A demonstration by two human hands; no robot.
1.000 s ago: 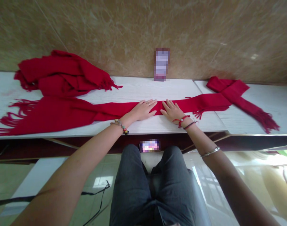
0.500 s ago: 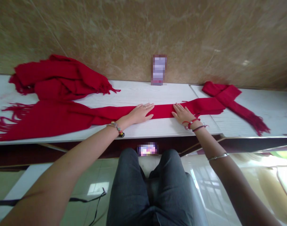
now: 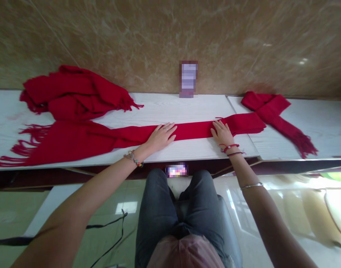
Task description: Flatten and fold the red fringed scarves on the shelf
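Head view: my left hand [image 3: 161, 137] and right hand [image 3: 222, 132] lie palm down on the scarf [image 3: 194, 130], apart from each other, fingers spread, neither clamped; the scarf runs lengthwise along the white surface [image 3: 164, 108], flat between them; I judge the step to be smoothing; the next move would seem to call for light, even pressure towards the wider, creased left stretch.

Edges and room: the left stretch lies close to the front edge, above my knees [image 3: 157, 178]; a red heap [image 3: 72, 96] touches it behind, whether joined I cannot tell; crossed red cloth [image 3: 271, 106] meets the right end; mid-length, bare surface shows towards the wall [image 3: 131, 41].
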